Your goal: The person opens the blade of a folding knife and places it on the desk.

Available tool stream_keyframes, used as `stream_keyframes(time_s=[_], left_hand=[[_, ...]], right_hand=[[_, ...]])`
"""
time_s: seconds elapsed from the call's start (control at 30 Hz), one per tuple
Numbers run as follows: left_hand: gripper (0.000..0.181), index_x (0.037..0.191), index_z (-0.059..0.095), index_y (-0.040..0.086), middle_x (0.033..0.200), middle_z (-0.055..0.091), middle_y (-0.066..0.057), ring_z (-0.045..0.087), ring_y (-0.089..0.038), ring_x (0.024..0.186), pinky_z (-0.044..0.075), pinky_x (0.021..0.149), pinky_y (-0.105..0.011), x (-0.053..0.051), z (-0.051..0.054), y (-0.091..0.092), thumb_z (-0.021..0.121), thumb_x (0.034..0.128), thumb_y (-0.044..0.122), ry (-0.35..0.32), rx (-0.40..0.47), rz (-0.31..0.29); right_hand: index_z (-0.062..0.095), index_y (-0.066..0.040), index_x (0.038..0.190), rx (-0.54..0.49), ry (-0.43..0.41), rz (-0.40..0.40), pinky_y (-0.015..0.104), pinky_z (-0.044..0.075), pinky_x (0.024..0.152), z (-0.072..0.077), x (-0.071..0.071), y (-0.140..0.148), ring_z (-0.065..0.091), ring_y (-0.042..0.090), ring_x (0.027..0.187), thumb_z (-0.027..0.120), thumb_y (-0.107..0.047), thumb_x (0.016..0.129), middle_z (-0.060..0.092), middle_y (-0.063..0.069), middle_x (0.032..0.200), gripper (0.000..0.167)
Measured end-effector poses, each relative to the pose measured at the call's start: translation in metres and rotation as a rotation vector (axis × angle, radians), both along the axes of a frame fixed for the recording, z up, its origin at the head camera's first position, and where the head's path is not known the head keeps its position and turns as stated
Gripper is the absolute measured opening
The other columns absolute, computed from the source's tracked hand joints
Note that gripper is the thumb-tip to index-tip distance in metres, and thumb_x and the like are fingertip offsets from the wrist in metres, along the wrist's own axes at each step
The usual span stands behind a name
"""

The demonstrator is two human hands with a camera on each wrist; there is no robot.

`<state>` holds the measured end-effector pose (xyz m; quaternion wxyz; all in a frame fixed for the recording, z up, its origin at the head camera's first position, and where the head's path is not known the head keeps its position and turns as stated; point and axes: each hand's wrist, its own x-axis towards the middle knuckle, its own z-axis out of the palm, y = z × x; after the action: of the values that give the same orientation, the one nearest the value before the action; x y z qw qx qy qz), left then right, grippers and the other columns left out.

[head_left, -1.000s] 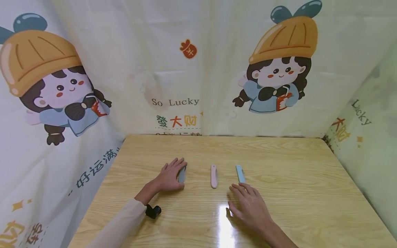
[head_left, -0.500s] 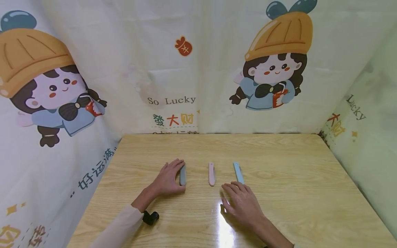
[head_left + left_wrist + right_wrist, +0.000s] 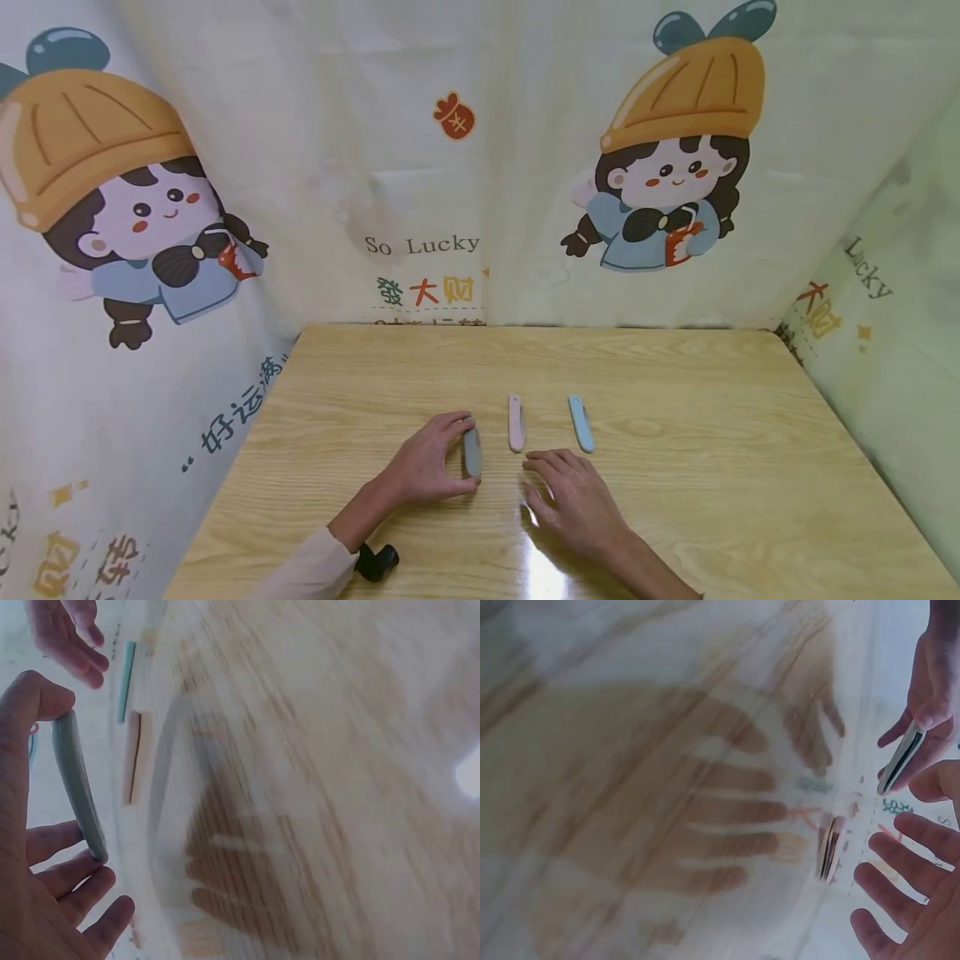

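The left hand (image 3: 429, 463) pinches a grey-green folding item (image 3: 472, 452) by its two ends, thumb at the near end and fingers at the far end. In the left wrist view the same item (image 3: 76, 784) spans from thumb to fingertips, above the table. A pink item (image 3: 516, 423) of similar shape lies to its right, and a light blue one (image 3: 581, 423) lies beyond that. The right hand (image 3: 577, 502), fingers loosely bent and apart, holds nothing just in front of these two; in the right wrist view its fingers (image 3: 904, 877) are spread.
A black object (image 3: 377, 563) is beside the left wrist. The wooden table (image 3: 675, 500) reflects a bright light near the right hand. Behind and at the sides hangs a printed curtain (image 3: 525, 167) with cartoon figures.
The left hand has moved right and nearer the body, carrying the grey-green item toward the pink one. The right hand has shifted left, away from the light blue item, whose near end now shows.
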<state>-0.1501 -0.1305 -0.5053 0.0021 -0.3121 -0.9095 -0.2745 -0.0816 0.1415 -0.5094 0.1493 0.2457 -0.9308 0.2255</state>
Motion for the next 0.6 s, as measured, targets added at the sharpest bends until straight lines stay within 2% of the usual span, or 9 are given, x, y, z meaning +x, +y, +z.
stream_keyframes(time_s=[0.1, 0.3, 0.37, 0.5, 0.6], left_hand=[[0.082, 0.145, 0.055, 0.006, 0.148, 0.048, -0.009, 0.048, -0.027, 0.132, 0.050, 0.096, -0.050, 0.005, 0.001, 0.005, 0.080, 0.0795, 0.050, 0.003, -0.003, -0.004], [0.079, 0.142, 0.059, 0.011, 0.146, 0.051, -0.003, 0.050, -0.024, 0.131, 0.050, 0.095, -0.048, 0.015, 0.003, 0.015, 0.074, 0.0827, 0.061, -0.057, 0.015, -0.005], [0.078, 0.141, 0.060, 0.012, 0.145, 0.052, -0.002, 0.050, -0.024, 0.132, 0.049, 0.098, -0.049, 0.018, 0.004, 0.018, 0.073, 0.0835, 0.063, -0.096, 0.036, -0.005], [0.075, 0.141, 0.061, 0.013, 0.146, 0.052, 0.000, 0.048, -0.025, 0.134, 0.043, 0.105, -0.051, 0.022, 0.006, 0.024, 0.072, 0.0850, 0.063, -0.218, 0.090, 0.000], [0.073, 0.141, 0.061, 0.015, 0.146, 0.052, 0.001, 0.046, -0.025, 0.135, 0.041, 0.107, -0.051, 0.024, 0.006, 0.028, 0.070, 0.0866, 0.064, -0.287, 0.115, -0.005]], right_hand=[[0.072, -0.014, 0.117, -0.008, 0.042, 0.015, 0.045, 0.047, 0.097, -0.002, 0.000, -0.002, 0.059, 0.017, 0.115, 0.074, -0.021, 0.088, 0.067, -0.002, 0.125, 0.030], [0.072, -0.012, 0.119, -0.065, 0.097, 0.069, 0.043, 0.051, 0.092, -0.001, -0.002, -0.004, 0.062, 0.017, 0.112, 0.079, -0.016, 0.087, 0.069, -0.001, 0.123, 0.033], [0.072, -0.011, 0.118, -0.094, 0.115, 0.091, 0.041, 0.053, 0.089, -0.001, -0.003, -0.006, 0.063, 0.016, 0.110, 0.082, -0.014, 0.085, 0.069, -0.001, 0.122, 0.034], [0.073, -0.010, 0.115, -0.133, 0.178, 0.134, 0.036, 0.056, 0.083, -0.001, -0.005, -0.008, 0.066, 0.016, 0.104, 0.085, -0.013, 0.082, 0.071, -0.001, 0.116, 0.035], [0.074, -0.010, 0.116, -0.154, 0.202, 0.157, 0.034, 0.055, 0.083, -0.002, -0.004, -0.009, 0.066, 0.015, 0.103, 0.081, -0.015, 0.086, 0.072, -0.002, 0.114, 0.031]])
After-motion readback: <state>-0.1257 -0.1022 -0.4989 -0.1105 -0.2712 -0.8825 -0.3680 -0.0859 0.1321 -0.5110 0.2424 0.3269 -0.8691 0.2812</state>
